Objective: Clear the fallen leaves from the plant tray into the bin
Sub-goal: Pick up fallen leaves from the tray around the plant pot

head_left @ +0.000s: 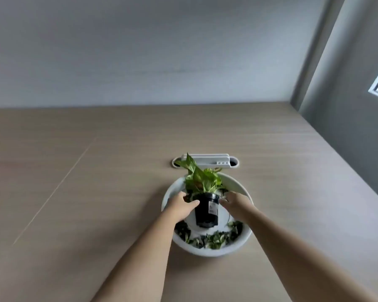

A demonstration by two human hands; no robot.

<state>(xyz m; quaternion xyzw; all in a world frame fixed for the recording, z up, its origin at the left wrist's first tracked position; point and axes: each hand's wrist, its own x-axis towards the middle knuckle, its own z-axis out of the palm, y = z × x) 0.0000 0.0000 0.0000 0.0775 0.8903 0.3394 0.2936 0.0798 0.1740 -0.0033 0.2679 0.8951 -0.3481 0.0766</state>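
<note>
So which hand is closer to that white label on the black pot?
The right hand. It sits just beside the label, at the pot's right rim. The left hand grips the pot's opposite side, farther from the label.

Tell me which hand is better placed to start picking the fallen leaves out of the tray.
Probably right. The right hand sits above the fallen leaves; the left hand grips the black pot.

Pot (206, 211): black, white label. Plant (202, 179): green, pale-variegated. Tray (238, 243): white, dark green leaves (212, 238) at 6 o'clock. Tabletop (96, 171): beige woodgrain.
</note>
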